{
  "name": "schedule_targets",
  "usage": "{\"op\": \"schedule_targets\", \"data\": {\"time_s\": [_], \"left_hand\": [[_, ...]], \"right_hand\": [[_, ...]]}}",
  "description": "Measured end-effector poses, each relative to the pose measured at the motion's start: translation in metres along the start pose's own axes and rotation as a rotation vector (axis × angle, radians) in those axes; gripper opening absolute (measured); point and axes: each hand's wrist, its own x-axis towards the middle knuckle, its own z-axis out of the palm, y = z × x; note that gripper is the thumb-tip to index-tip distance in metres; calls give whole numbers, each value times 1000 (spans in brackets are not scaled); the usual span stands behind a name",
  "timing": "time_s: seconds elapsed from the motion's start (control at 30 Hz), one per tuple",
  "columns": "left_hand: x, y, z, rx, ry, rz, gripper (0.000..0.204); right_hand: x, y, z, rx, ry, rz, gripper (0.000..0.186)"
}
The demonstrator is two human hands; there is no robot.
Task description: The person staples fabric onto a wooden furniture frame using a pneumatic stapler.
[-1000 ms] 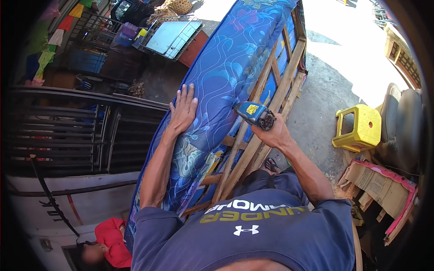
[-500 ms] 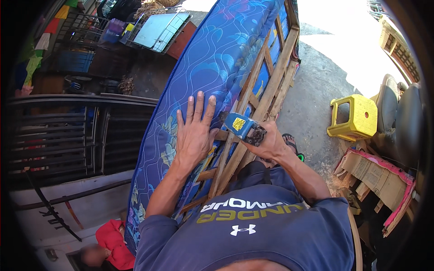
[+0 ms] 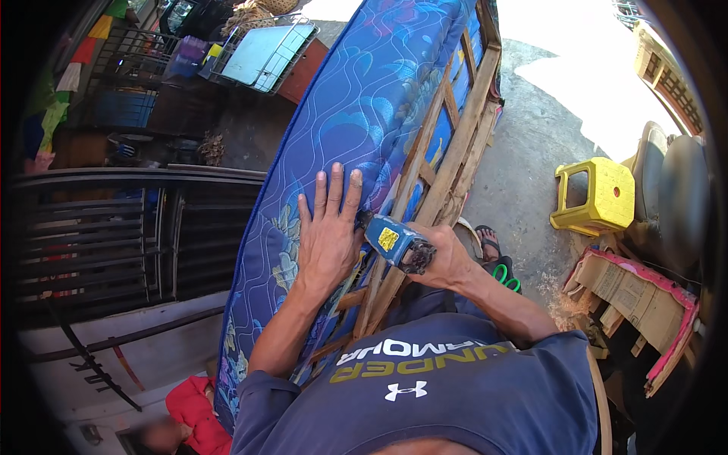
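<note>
Blue flower-patterned fabric [image 3: 326, 114] covers a long padded piece with a bare wooden slat frame [image 3: 455, 159] along its right side. My left hand [image 3: 331, 243] lies flat on the fabric with its fingers stretched out, close to the frame. In my right hand [image 3: 447, 258] is a blue staple gun [image 3: 396, 239] with a yellow label. Its nose points to the upper left and sits on or just over the fabric edge, right beside my left index finger. My right fingers wrap the handle and are partly hidden; whether the nose touches the fabric I cannot tell.
A yellow plastic stool [image 3: 595, 197] stands on the concrete floor [image 3: 523, 136] to the right. Nearer lies a cardboard-backed piece with pink edging [image 3: 637, 296]. At lower left is a person in red [image 3: 199, 417], below dark metal railings [image 3: 91, 250]. A wire rack [image 3: 265, 53] stands at upper left.
My right hand has brought the staple gun left and slightly nearer to me, so its nose is now close against my left hand. The left hand stays flat on the fabric.
</note>
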Motion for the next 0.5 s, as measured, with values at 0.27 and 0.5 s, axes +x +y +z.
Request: {"op": "schedule_targets", "data": {"time_s": [0.27,0.5], "left_hand": [[-2,-4,2,23,-26,19,102],[2,-54,-28,-441,-216,333,122]], "right_hand": [[-8,-2,5,22,-66,157,43],[-19,3,19,46,31,46,24]]}}
